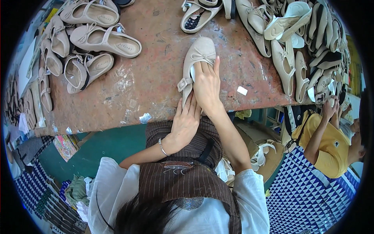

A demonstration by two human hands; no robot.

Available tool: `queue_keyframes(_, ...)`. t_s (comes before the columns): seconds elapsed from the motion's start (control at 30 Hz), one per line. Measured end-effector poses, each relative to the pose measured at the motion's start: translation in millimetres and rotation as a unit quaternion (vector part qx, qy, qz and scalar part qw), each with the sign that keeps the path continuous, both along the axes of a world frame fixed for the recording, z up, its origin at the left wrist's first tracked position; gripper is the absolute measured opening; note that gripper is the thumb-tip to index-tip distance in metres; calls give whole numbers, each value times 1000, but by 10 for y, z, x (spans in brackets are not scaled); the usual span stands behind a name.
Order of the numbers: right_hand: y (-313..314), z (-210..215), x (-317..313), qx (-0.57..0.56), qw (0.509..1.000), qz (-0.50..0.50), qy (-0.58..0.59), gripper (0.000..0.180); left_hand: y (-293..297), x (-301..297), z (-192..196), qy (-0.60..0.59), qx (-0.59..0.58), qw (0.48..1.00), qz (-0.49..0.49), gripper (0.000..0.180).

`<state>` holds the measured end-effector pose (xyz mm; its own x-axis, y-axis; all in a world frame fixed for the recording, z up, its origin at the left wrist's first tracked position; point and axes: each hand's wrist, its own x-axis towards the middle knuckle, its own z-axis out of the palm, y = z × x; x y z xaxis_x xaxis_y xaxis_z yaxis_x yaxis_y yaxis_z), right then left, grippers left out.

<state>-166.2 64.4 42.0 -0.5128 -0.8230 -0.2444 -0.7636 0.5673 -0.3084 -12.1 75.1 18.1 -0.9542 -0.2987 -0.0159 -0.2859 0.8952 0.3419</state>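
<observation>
A beige flat shoe (200, 48) with a small bow and a buckled side strap lies on the worn table near its front edge, toe pointing away from me. The fingers of my right hand (207, 86) reach into the shoe's opening, their tips hidden, while the thumb rests along its outer right side. At the heel, my left hand (186, 124) holds the back of the same shoe with fingers close together. Part of the heel is covered by both hands. A bit of white lining shows at the opening beside my right fingers.
Beige shoes (107, 41) lie grouped at the table's left. More shoes and insoles (288, 23) pile up along the right, with one open shoe (196, 21) at the far middle. A white scrap (242, 90) sits right of my hands. A person in yellow (331, 144) works at the right.
</observation>
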Motion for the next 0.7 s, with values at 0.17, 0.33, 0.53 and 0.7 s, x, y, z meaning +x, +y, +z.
queue_keyframes(0.17,410,-47,298,-155,986,16,52,62,-2,34,-23,-9,16,1000,-18,50)
queue_keyframes(0.33,227,-194,272,-145,980,0,136,46,5,48,-88,31,33,999,-11,49)
queue_keyframes(0.53,88,-89,60,-137,987,3,86,34,25,15,-21,33,4,999,14,47)
queue_keyframes(0.7,277,-195,256,-169,980,7,106,56,30,11,-83,12,24,1000,-6,49)
